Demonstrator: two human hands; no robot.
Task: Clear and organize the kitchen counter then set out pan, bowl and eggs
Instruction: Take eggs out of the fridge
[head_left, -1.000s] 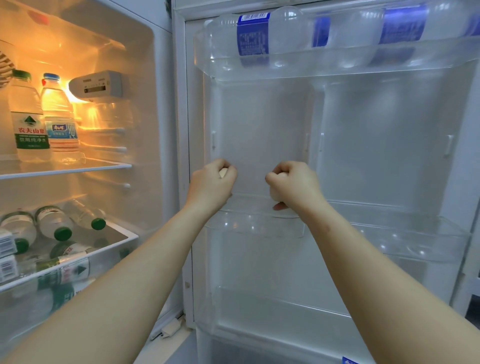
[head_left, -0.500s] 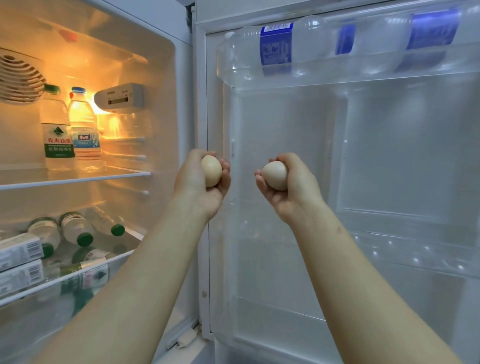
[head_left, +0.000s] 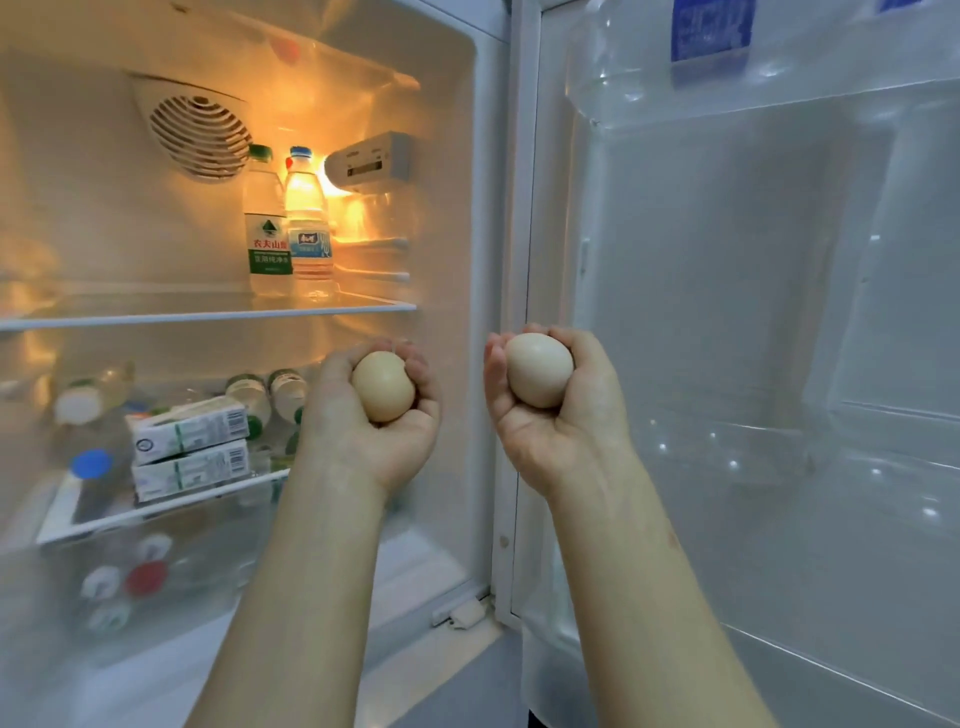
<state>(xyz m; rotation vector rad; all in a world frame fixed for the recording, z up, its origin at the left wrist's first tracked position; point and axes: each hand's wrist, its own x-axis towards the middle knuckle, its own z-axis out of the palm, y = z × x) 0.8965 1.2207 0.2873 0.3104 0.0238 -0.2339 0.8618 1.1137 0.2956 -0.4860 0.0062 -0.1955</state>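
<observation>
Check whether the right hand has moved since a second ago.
Yes. The right hand, gripping a pale beige egg, has lifted out of the clear plastic door shelf and drawn back toward the door's hinge side.

1. The left egg is pale beige, smooth and whole. It sits in the upturned palm of the left hand, the curled fingers wrapping its far side and top.
2. The right egg is slightly lighter cream, with an unbroken shell. It is cradled in the palm of the right hand, fingers curled round its far side. It sits slightly higher than the left egg, and the two do not touch.
</observation>
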